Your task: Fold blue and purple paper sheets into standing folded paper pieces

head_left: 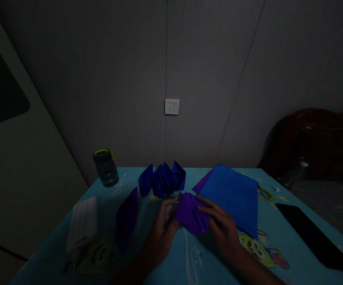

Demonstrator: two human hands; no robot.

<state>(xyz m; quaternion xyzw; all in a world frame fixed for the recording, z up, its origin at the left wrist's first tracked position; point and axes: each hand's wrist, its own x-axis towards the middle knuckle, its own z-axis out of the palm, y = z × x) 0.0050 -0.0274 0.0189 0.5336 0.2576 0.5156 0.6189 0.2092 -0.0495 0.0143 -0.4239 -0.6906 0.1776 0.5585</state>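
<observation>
A piece of folded purple paper [191,213] with pleat-like creases is held up between my two hands, above the table. My left hand [163,229] grips its left edge, thumb in front and fingers behind. On the right side, my right hand [221,221] pinches the paper, with fingers lying over its front. Just beyond stand several folded blue paper pieces [163,180] with pointed tips. Another folded purple paper piece [126,217] stands to the left of my left hand. Blue paper sheets [231,196] lie behind my right hand, with a purple sheet [202,182] showing underneath.
The table [189,261] has a light blue cartoon-print cover. At left are a dark bottle [106,168] and a white power bank-like box [82,222]. At right lie scissors with yellow handles [265,194] and a long black flat object [315,235]. A wall socket [172,106] faces me.
</observation>
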